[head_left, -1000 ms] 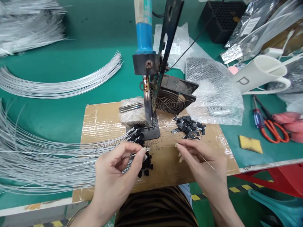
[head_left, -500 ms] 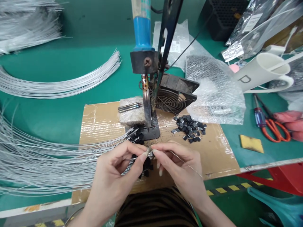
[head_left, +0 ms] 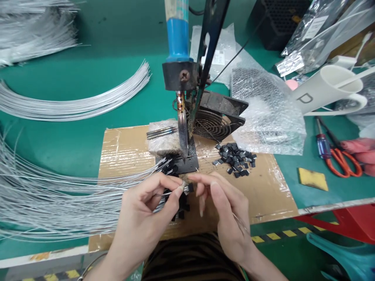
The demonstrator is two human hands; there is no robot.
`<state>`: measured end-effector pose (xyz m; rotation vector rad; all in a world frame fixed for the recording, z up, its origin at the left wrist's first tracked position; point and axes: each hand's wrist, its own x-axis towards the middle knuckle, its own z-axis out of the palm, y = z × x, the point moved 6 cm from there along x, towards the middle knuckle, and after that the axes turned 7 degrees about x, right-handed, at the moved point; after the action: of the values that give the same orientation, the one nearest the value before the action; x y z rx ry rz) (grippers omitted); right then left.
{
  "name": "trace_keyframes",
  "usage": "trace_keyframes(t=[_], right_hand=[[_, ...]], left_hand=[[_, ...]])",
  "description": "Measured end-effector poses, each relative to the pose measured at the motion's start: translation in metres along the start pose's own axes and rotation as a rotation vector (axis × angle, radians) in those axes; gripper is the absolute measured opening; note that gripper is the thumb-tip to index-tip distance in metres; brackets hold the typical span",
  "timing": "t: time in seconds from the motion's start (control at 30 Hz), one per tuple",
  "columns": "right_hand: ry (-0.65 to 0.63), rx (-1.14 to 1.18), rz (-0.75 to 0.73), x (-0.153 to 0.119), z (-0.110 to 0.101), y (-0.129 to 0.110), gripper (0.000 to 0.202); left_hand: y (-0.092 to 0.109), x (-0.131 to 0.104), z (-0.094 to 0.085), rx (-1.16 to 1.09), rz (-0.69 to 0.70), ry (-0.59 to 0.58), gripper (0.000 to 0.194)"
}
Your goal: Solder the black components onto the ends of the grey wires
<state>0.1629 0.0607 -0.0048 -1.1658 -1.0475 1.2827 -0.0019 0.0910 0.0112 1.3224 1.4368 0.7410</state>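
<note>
A small black connector (head_left: 190, 187) sits just beyond the fingertips of the left hand (head_left: 146, 212), above the cardboard sheet (head_left: 260, 195). The left grip is closed, thumb and index finger pinching a grey wire (head_left: 159, 194); the connector seems to be at its end, though the join is too small to make out. The right hand (head_left: 231, 210) points its index finger close to the connector, thumb held apart; a thin strand (head_left: 240, 222) runs by its palm, and whether the grip closes on it cannot be told. More black connectors (head_left: 183, 207) lie under the left fingertips, with a broad spread of grey wires (head_left: 73, 193) to the left. Just beyond the hands, a blue-handled soldering iron (head_left: 177, 43) points tip-down, a black fan (head_left: 218, 123) beside it. Right of these is a loose pile of black pieces (head_left: 236, 159). The green desk (head_left: 73, 78) also carries orange-handled scissors (head_left: 342, 166) and a yellow sponge (head_left: 313, 178).
</note>
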Motion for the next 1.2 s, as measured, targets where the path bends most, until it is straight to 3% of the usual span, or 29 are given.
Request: trace_keyframes(t=[0.23,0.37,0.6,0.83,1.2], right_hand=[[-0.037,-0.181,-0.013,-0.005,-0.002,-0.004,0.034],[0.006,-0.255,-0.083,-0.001,-0.003,-0.008,0.011],[0.046,-0.308,-0.254,0.011,0.0,-0.019,0.019],[0.063,-0.171,-0.163,0.016,0.001,-0.016,0.023],[0.074,-0.165,-0.122,0.03,-0.001,-0.018,0.023]], left_hand=[[0.003,0.004,0.0,0.033,0.04,0.073,0.012],[0.006,0.007,-0.002,0.052,0.053,0.097,0.012],[0.006,0.015,-0.005,0.085,0.051,0.124,0.011],[0.012,0.021,-0.003,0.114,0.067,0.126,0.01],[0.02,0.031,-0.007,0.105,0.088,0.16,0.011]])
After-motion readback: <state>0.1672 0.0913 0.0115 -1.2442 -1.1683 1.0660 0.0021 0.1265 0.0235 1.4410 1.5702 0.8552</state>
